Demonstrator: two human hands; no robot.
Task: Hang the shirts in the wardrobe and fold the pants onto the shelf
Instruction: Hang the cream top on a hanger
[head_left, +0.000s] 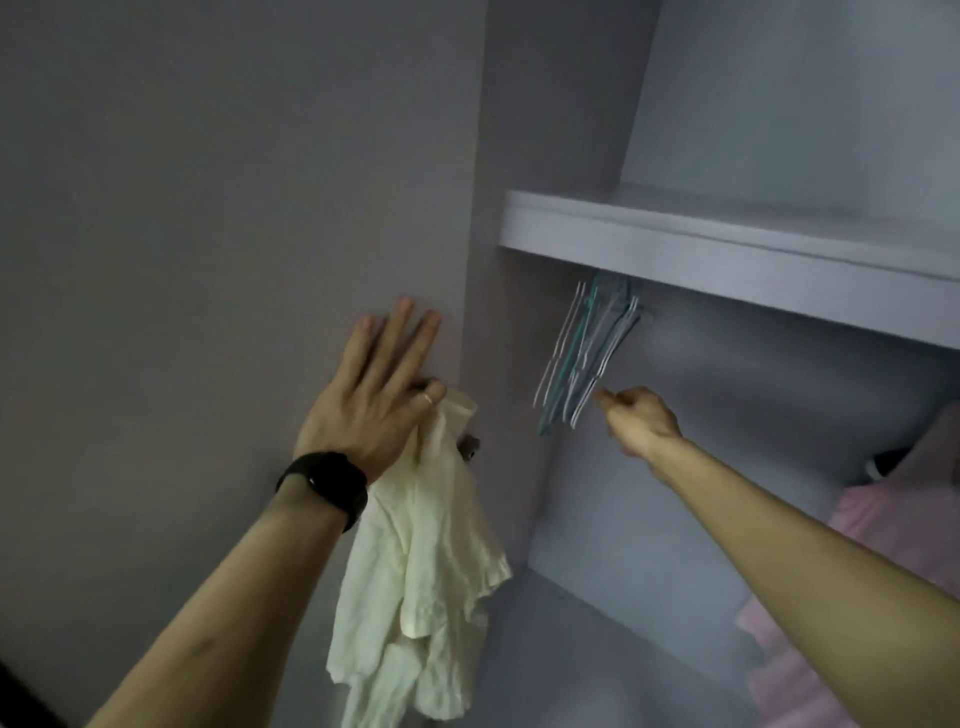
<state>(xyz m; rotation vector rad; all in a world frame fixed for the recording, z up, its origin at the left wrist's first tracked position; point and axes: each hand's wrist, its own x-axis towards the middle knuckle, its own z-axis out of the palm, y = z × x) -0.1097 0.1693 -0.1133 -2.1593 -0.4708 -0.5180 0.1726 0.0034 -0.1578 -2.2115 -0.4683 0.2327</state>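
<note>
- At the wardrobe's left panel (234, 208), the left hand (374, 395) lies flat against the surface, three fingers straight and spread upward.
- One ringed digit of that hand curls in at its right edge and pinches the top of a cream shirt (421, 582) against the panel.
- That shirt hangs crumpled from the pinch, down past the wrist and forearm, in front of the panel's right edge.
- A black wristband (324, 486) sits on the left wrist, just beside the shirt's upper folds.
- A small metal fitting (470, 448) peeks out beside the shirt, at the panel's edge.
- To the right, the right hand (641, 421) reaches into the open compartment, one finger stretched out and the rest curled in; its tip is at the lower ends of the hangers, and I cannot tell whether it grips any of them.
- A bunch of thin hangers (587, 358), white, grey and teal, hangs tilted under the shelf, close together.
- The pale shelf (727, 249) runs across the compartment above both hands.
- Pink garments (893, 525) fill the lower right of the compartment, well apart from the hangers, with a small dark object (889, 461) at their upper edge.
</note>
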